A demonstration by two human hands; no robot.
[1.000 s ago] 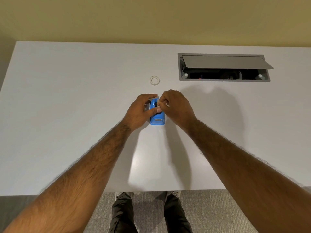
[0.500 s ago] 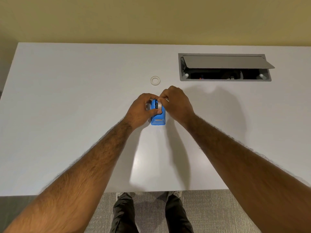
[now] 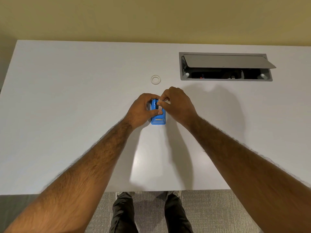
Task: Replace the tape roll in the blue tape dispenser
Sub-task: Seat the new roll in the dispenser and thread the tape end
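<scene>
Both hands curl closed: left hand grips the blue dispenser, right hand pinches tape at its top.

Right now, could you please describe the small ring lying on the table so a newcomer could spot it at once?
Start at the white table and find the open grey cable hatch set into its far right. Just left of that hatch, beyond the two hands, lies the small ring. It is flat, pale and see-through, lying alone and untouched, unlike the blue tape dispenser being held.

A single head-worn camera looks steeply down and forward over the white worktop from close above; the wall fills the top, the floor the bottom.
</scene>
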